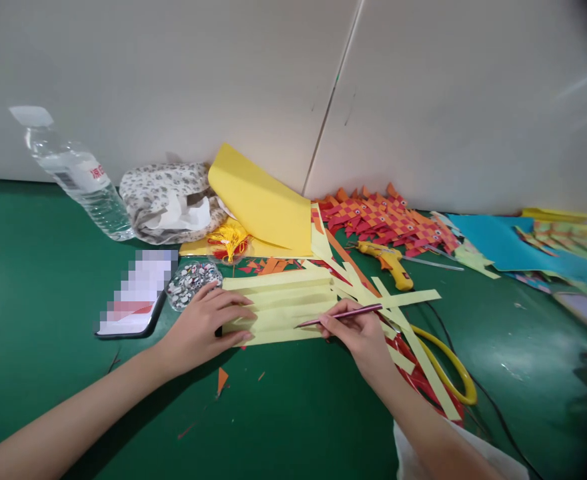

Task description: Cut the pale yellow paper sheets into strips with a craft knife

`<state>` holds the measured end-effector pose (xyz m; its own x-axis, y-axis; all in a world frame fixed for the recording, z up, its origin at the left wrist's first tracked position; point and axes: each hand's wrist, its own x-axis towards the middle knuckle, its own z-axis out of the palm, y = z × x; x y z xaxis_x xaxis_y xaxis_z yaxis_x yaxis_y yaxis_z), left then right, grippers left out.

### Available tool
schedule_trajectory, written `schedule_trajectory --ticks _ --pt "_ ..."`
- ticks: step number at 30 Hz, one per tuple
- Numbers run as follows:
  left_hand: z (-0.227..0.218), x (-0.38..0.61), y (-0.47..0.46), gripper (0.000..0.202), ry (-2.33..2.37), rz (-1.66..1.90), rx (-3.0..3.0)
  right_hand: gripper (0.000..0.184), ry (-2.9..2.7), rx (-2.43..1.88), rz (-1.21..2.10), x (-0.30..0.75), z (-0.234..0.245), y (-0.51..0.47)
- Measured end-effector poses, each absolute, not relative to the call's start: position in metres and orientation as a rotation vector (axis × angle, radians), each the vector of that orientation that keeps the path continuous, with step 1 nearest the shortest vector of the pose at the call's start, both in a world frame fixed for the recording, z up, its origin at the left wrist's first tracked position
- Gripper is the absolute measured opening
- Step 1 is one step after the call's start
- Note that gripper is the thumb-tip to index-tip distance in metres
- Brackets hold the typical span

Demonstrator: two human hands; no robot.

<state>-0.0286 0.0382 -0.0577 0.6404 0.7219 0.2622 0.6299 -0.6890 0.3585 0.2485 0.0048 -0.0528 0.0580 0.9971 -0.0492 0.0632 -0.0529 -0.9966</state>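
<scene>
My left hand (204, 325) lies flat, fingers spread, pressing on the left end of a stack of pale yellow paper strips (281, 303) on the green table. My right hand (359, 332) pinches a thin dark red pencil (341, 315), its tip touching the strips near their right part. More pale yellow strips (413, 347) fan out to the right, under and beyond my right hand.
A water bottle (81, 177) lies at the back left beside a patterned cloth pouch (171, 197). A phone (136, 293) and a dish of googly eyes (193, 280) sit by my left hand. A yellow sheet (263, 200), woven orange-red paper fish (388, 220), a glue gun (391, 263), yellow-handled scissors (453, 370) and blue paper (503, 243) lie right.
</scene>
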Motion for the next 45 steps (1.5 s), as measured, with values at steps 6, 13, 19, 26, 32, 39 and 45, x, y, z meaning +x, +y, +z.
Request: schedule_trajectory --ticks 6,13,19,26,32,39,45 --pt "-0.057 -0.029 0.038 0.019 1.095 0.581 2.637 0.029 -1.159 -1.283 1.156 0.253 -0.055 0.004" --pt "-0.059 -0.028 0.039 0.018 1.074 0.615 2.661 0.029 -1.125 -1.265 1.204 0.235 -0.052 0.001" --pt "-0.054 -0.026 0.035 0.020 1.047 0.565 2.709 0.025 -1.215 -1.241 1.295 0.206 -0.050 0.003" --pt "-0.049 -0.028 0.031 0.035 0.990 0.567 2.748 0.027 -1.209 -1.246 1.357 0.205 -0.048 0.008" --pt "-0.050 -0.030 0.029 0.012 1.176 0.948 2.652 0.029 -1.118 -1.223 1.375 0.217 -0.049 0.010" --pt "-0.054 -0.027 0.026 0.015 1.459 0.803 2.717 0.030 -1.132 -1.243 1.355 0.218 -0.049 0.010" --pt "-0.056 -0.026 0.027 0.018 1.524 0.792 2.699 0.030 -1.134 -1.265 1.324 0.222 -0.048 0.009"
